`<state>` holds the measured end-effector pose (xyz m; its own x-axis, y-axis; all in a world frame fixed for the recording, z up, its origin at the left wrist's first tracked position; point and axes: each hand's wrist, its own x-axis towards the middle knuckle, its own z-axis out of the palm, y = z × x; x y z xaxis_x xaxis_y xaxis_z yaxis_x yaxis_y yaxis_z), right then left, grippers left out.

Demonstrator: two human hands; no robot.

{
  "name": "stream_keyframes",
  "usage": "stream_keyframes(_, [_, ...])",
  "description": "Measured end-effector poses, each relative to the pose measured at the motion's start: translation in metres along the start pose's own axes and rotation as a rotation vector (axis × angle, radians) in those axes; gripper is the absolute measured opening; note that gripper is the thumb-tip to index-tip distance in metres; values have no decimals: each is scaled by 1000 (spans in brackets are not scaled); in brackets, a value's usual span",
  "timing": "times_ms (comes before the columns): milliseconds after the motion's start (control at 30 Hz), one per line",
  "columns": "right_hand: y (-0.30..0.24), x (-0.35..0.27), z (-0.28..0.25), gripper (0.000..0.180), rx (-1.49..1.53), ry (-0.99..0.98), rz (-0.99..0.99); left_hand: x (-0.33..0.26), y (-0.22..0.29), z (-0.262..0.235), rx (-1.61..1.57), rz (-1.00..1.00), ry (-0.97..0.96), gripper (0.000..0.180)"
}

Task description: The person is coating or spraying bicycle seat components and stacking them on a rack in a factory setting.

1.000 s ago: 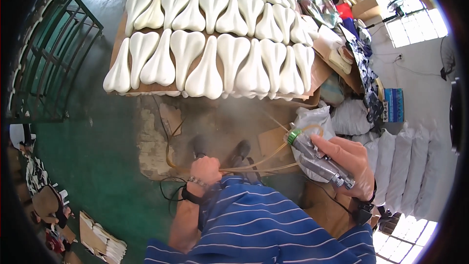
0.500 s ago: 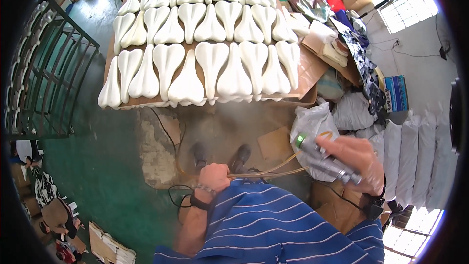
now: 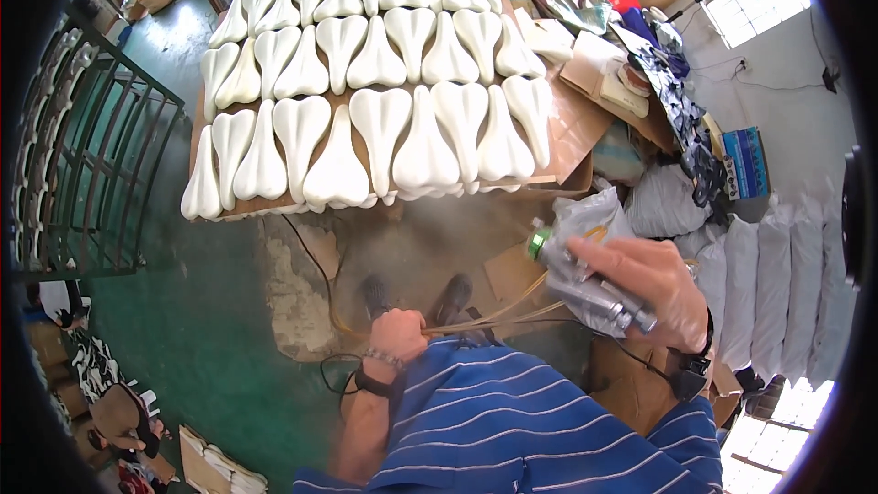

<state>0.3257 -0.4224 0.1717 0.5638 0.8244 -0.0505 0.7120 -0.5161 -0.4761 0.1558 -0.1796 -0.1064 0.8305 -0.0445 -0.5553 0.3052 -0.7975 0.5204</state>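
Observation:
My right hand [image 3: 657,285] is wrapped round a metal spray gun [image 3: 596,296] with a green fitting at its front end, somewhat blurred. It is in the air right of my body, its front end toward the table. At my waist my left hand [image 3: 399,334] is closed round thin yellowish hoses [image 3: 494,316], which run right toward the gun. Ahead, white saddle-shaped foam pieces [image 3: 380,119] lie in three rows on a cardboard-covered table [image 3: 572,139], wide and narrow ends alternating. Neither hand touches them.
A dark metal rack [image 3: 110,155] stands at the left. Right of the table are cardboard, fabric scraps and white sacks [image 3: 743,297]. A dark cable [image 3: 315,265] lies on the floor near my shoes [image 3: 453,293]. Someone sits at the lower left [image 3: 123,412].
My right hand has moved the spray gun slightly left and toward the table. My left hand stays at my waist with the hoses. The view has tilted slightly.

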Motion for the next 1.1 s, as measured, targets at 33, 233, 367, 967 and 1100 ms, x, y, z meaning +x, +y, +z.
stream_keyframes(33, [2,-3,-3,70,3,81,10,1,2,1,-9,-2,0,26])
stream_keyframes(233, [27,-24,-12,73,50,49,66,12,20,9,-4,24,0,25])
stream_keyframes(367, [45,-43,-17,73,45,141,75,16,43,18,-22,8,-30,23])
stream_keyframes(967, [80,-107,-23,70,126,29,83,8,107,76,32,-76,-101,23])
stream_keyframes(1100, [66,-111,-26,74,125,-70,30,13,104,67,78,-26,-102,24])
